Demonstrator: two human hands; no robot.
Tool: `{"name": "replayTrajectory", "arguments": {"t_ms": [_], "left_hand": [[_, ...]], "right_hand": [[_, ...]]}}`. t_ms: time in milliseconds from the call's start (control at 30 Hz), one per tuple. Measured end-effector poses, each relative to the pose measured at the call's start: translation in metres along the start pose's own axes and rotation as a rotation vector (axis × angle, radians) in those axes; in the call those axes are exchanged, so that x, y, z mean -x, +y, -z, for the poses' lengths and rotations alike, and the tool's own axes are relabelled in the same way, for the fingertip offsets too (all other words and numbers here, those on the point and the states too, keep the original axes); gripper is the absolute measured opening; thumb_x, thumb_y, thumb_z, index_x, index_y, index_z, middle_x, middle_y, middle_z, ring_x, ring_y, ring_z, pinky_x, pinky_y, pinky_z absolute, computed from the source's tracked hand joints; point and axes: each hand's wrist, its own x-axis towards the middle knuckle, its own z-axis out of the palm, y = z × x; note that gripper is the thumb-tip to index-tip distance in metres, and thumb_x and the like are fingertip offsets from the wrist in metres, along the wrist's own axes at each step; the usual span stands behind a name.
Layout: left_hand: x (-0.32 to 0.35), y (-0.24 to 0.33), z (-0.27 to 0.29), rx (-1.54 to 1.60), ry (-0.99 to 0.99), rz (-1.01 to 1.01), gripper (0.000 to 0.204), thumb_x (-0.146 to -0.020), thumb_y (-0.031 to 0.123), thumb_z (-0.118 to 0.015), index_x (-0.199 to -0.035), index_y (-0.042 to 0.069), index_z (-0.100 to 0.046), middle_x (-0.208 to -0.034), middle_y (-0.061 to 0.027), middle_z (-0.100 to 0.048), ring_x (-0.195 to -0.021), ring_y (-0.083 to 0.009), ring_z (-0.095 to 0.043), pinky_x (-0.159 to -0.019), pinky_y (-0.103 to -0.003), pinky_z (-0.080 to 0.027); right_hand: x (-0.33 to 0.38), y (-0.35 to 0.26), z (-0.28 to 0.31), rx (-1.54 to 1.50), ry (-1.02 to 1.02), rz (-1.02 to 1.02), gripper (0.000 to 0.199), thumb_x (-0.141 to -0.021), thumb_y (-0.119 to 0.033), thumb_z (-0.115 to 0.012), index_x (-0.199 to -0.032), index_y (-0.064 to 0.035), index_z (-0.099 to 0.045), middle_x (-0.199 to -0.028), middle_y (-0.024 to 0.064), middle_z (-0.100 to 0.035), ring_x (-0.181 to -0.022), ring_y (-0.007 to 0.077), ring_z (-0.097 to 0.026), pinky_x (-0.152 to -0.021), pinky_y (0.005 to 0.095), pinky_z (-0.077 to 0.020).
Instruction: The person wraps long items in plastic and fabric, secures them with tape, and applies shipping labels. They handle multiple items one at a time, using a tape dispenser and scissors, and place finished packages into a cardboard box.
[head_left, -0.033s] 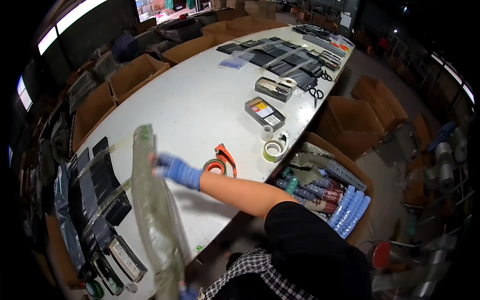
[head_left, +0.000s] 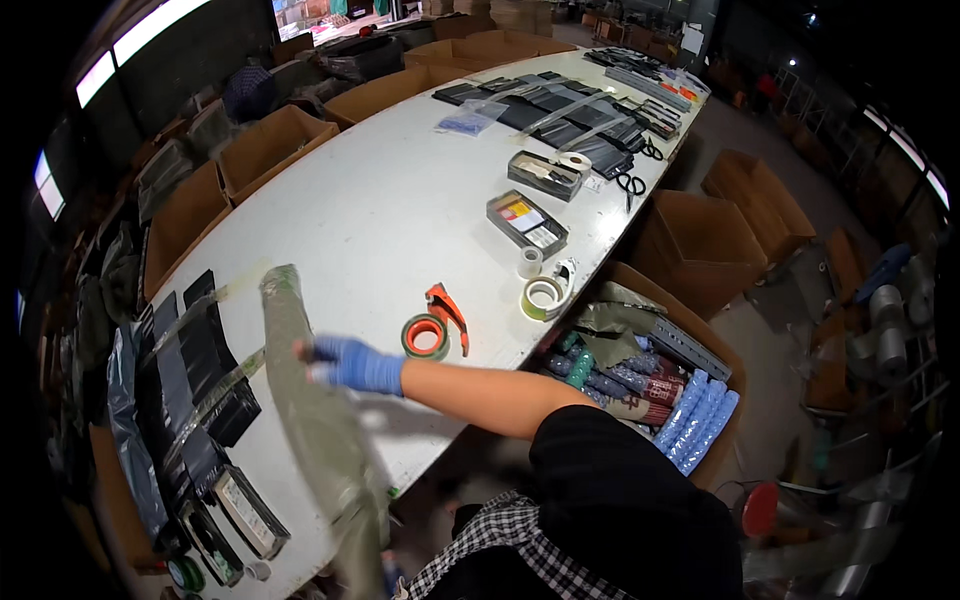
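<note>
A long, olive-green package in clear film (head_left: 300, 400) lies slantwise on the white table (head_left: 370, 220). Its near end reaches past the table's edge toward me. My right hand (head_left: 352, 364), in a blue glove with bare fingertips, is over the package's upper half; its blurred fingers stretch across the side with a gap between them. Only a bit of my left hand (head_left: 390, 568) shows at the lower edge, against the package's near end, which it appears to hold; its fingers are mostly hidden. Right of my right hand lies an orange tape dispenser (head_left: 436, 325) with a tape roll.
Dark flat packs (head_left: 190, 370) lie on the left, near small boxes (head_left: 250, 515). Tape rolls (head_left: 541, 296), open trays (head_left: 527, 222), scissors (head_left: 630, 187) and more dark packs (head_left: 560, 110) line the right side. A carton of wrapped rolls (head_left: 697, 420) stands beside the table; other cartons (head_left: 275, 150) stand behind.
The package's near end has swung to the right, and its far end has come slightly nearer. My right hand has moved a little nearer with it, and my left hand slightly right.
</note>
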Motion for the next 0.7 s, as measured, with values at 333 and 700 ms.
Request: {"name": "replayTrajectory", "arguments": {"t_ms": [333, 700], "left_hand": [[0.0, -0.007, -0.041, -0.06, 0.078, -0.026, 0.064, -0.068, 0.024, -0.081, -0.123, 0.007, -0.052, -0.121, -0.0181, -0.054, -0.114, -0.037, -0.049, -0.099, -0.045, -0.041], [-0.062, 0.027, -0.037, -0.045, 0.14, -0.661, 0.027, -0.067, 0.009, -0.075, -0.087, 0.009, -0.057, -0.108, -0.0084, -0.059, -0.097, -0.0336, -0.058, -0.08, -0.046, -0.05]], "right_hand": [[0.291, 0.025, 0.062, 1.111, -0.073, -0.001, 0.054, -0.062, -0.017, -0.074, -0.113, -0.0132, -0.056, -0.123, 0.0143, -0.051, -0.117, 0.0377, -0.047, -0.1, 0.0491, -0.0394], [0.262, 0.062, 0.049, 1.319, 0.023, 0.398, 0.025, -0.068, -0.016, -0.071, -0.088, -0.0221, -0.059, -0.118, 0.0059, -0.053, -0.108, 0.03, -0.051, -0.086, 0.0425, -0.046]]}}
